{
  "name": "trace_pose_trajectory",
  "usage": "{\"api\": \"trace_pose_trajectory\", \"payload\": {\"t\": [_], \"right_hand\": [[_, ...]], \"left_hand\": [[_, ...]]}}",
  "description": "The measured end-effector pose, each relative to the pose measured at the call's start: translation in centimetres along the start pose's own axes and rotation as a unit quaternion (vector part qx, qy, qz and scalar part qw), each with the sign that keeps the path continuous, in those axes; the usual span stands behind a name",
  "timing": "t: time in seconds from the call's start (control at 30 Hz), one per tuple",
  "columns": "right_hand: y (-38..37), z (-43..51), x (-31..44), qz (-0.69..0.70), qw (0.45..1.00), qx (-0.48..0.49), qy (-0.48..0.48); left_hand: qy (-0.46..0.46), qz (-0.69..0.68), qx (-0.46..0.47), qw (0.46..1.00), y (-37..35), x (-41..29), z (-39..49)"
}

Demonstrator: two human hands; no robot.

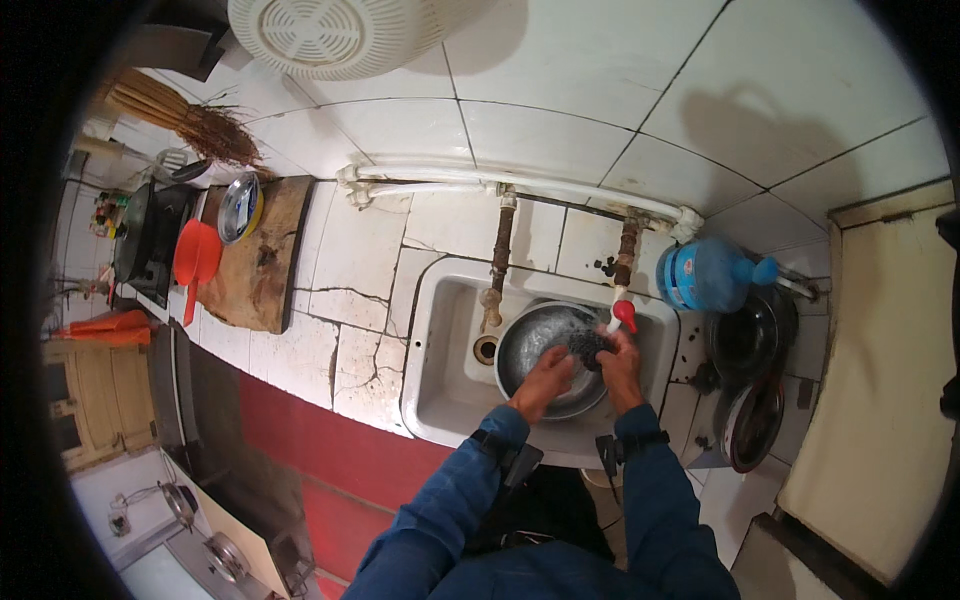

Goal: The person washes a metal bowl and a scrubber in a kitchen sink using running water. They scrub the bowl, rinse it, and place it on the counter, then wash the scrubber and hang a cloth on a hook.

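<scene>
A round metal basin (525,341) stands in the white ceramic sink (450,405), with water in it. My right hand (622,371) grips a dark mesh scouring pad (589,346) over the basin's right side, just below the white tap with a red handle (624,315). Close to the pad's left edge, my left hand (546,379) hangs over the basin with its fingers bent. Whether those fingers touch the pad is hard to tell. To the left of the basin the sink's drain hole (486,349) shows, under a rusty pipe tap (491,304).
Right of the sink stand a blue plastic bottle (705,276), a dark pan (742,330) and a round lid (754,427). A wooden cutting board (259,277), a metal bowl (240,206) and a red dipper (198,255) lie on the tiled counter (360,300) to the left.
</scene>
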State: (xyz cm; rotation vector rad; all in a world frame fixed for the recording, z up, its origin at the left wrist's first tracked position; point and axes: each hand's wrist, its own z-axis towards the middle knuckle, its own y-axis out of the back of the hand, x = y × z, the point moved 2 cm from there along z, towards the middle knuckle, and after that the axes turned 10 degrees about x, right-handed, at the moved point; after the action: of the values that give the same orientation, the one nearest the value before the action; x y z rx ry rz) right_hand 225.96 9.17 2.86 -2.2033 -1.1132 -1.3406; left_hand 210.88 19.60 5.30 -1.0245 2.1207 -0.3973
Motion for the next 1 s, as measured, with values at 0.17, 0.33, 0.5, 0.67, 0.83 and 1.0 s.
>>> {"api": "trace_pose_trajectory", "payload": {"t": [0.17,0.33,0.5,0.67,0.83,1.0], "right_hand": [[-1.4,-2.4,0.9,0.139,0.986,0.077,0.043],[-2.1,-2.8,1.3,-0.05,0.993,0.01,0.11],[-0.6,0.1,1.2,-0.334,0.931,-0.11,0.099],[0.8,-1.4,1.4,-0.096,0.994,-0.012,-0.057],[2.5,-4.8,2.2,0.042,0.998,-0.044,-0.013],[2.2,-4.5,-0.6,-0.108,0.993,-0.01,-0.041]], "left_hand": [[-0.014,-0.224,-0.016,0.974,-0.9,-0.4,2.2],[-0.199,-0.103,-0.016,0.974,-1.7,1.5,6.7],[-0.172,-0.304,0.009,0.937,-1.4,2.9,6.9],[-0.139,-0.072,-0.082,0.984,0.6,0.5,5.8],[-0.118,0.104,-0.233,0.96,4.1,0.1,4.1],[-0.145,0.035,-0.206,0.967,6.6,1.3,2.3]]}}
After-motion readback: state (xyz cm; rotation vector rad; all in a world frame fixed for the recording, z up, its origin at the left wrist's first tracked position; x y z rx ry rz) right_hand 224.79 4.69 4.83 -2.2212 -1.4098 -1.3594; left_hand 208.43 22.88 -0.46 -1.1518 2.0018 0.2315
